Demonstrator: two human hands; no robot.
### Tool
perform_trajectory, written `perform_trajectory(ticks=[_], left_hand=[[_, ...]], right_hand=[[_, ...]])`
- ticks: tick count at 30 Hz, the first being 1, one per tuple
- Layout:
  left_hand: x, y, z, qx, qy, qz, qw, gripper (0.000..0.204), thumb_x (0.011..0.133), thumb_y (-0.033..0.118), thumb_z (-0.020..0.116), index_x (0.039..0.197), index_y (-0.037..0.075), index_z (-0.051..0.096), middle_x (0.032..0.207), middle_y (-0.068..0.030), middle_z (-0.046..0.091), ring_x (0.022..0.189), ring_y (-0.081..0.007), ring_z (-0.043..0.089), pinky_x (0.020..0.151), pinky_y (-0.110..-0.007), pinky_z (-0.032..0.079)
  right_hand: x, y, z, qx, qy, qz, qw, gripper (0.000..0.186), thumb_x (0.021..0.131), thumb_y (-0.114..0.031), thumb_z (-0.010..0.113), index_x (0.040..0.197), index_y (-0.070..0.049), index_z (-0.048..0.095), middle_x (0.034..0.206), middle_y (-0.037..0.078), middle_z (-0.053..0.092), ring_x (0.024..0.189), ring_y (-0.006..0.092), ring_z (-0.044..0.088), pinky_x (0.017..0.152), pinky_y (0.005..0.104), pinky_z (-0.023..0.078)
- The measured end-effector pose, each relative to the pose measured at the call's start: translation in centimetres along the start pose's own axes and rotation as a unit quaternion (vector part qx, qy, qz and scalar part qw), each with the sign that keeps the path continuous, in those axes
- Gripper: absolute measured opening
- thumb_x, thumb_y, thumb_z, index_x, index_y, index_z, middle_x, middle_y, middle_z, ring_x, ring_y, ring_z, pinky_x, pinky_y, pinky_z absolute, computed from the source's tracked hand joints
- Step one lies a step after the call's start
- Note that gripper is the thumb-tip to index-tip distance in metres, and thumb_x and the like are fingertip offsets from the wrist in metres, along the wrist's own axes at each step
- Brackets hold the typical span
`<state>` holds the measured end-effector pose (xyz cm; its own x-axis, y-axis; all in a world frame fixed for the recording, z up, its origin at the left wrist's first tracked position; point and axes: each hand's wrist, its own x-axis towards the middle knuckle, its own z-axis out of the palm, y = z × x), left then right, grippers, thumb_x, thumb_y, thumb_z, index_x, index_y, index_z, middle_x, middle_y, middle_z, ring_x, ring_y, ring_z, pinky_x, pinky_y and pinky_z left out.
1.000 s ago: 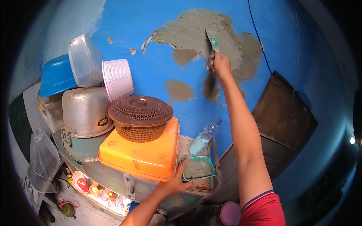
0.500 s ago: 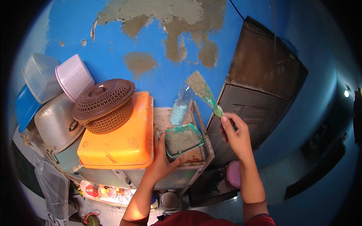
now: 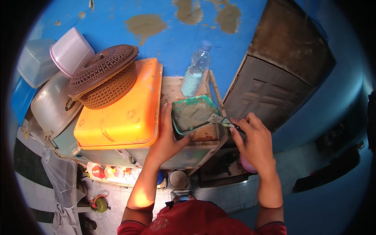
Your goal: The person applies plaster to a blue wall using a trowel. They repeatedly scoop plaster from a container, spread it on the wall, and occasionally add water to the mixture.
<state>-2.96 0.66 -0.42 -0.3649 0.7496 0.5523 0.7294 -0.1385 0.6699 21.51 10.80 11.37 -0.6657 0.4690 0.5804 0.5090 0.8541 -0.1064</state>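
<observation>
My right hand [image 3: 255, 138] is closed round the handle of a putty knife [image 3: 224, 121]. The knife slants down to the left, its blade reaching over the right rim into a shallow green tray [image 3: 212, 102]. Wet grey plaster [image 3: 194, 113] covers the tray's bottom. My left hand [image 3: 164, 137] steadies the tray at its near left corner, fingers along the left side and thumb by the front edge. Behind the tray stands a clear plastic bottle [image 3: 192, 80], partly filled with pale liquid. The tray rests on a worn wooden cabinet top [image 3: 171, 88].
An orange plastic bin [image 3: 117, 125] lies left of my left hand, with a brown woven basket [image 3: 105, 74] on it. Metal pots [image 3: 55, 103] and plastic tubs [image 3: 72, 49] crowd the far left. Grey plaster patches [image 3: 145, 26] mark the blue wall. A dark door [image 3: 270, 90] stands right.
My right hand has lowered the putty knife from in front of the wall into the tray. The view has tilted downward. My left hand stays at the tray.
</observation>
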Motion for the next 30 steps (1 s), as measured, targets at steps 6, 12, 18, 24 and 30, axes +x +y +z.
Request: perform_trajectory(ticks=[6,12,18,24,30], left_hand=[[-0.1,0.9,-0.4,0.001,0.010,0.000,1.000,0.116,0.078,0.014,0.090,0.164,-0.003,0.015,0.162,-0.0265,0.030,0.153,-0.0371,0.031,0.127,-0.043,0.025],[0.1,-1.0,0.3,-0.076,0.015,-0.003,0.997,0.112,0.079,0.010,0.087,0.165,-0.002,0.017,0.165,-0.0235,0.029,0.153,-0.0332,0.031,0.127,-0.041,0.024],[0.7,-0.1,-0.5,-0.020,0.016,0.007,1.000,0.096,0.087,0.010,0.080,0.165,0.001,0.025,0.170,-0.0155,0.029,0.157,-0.0274,0.025,0.129,-0.040,0.015],[0.9,-1.2,0.0,-0.035,-0.002,-0.016,0.999,0.088,0.094,0.014,0.075,0.167,0.005,0.026,0.169,-0.0210,0.029,0.158,-0.0313,0.024,0.129,-0.045,0.014],[0.5,-0.7,-0.3,-0.037,-0.005,-0.061,0.997,0.081,0.101,0.018,0.069,0.167,0.006,0.024,0.172,-0.0188,0.025,0.159,-0.0301,0.022,0.129,-0.045,0.016]], right_hand=[[1.0,0.7,0.9,0.038,-0.018,-0.040,0.998,0.022,0.087,-0.013,0.075,0.108,-0.006,0.076,0.099,0.010,0.062,0.095,0.0299,0.065,0.079,0.0439,0.056],[0.8,1.6,5.9,0.159,0.035,-0.060,0.985,0.019,0.087,-0.016,0.075,0.104,-0.006,0.073,0.101,0.012,0.064,0.097,0.0340,0.067,0.084,0.0449,0.056],[1.1,1.2,8.9,0.060,0.135,-0.093,0.985,0.021,0.084,-0.016,0.069,0.100,-0.004,0.073,0.106,0.014,0.063,0.105,0.0317,0.064,0.086,0.0452,0.051],[0.8,0.2,9.6,0.009,0.112,-0.062,0.992,0.018,0.084,-0.018,0.066,0.094,-0.007,0.075,0.105,0.011,0.064,0.111,0.0275,0.058,0.090,0.0404,0.046],[-0.9,1.1,8.3,-0.014,0.158,-0.088,0.983,0.017,0.085,-0.022,0.067,0.088,-0.008,0.075,0.102,0.008,0.064,0.109,0.0262,0.055,0.093,0.0392,0.041]])
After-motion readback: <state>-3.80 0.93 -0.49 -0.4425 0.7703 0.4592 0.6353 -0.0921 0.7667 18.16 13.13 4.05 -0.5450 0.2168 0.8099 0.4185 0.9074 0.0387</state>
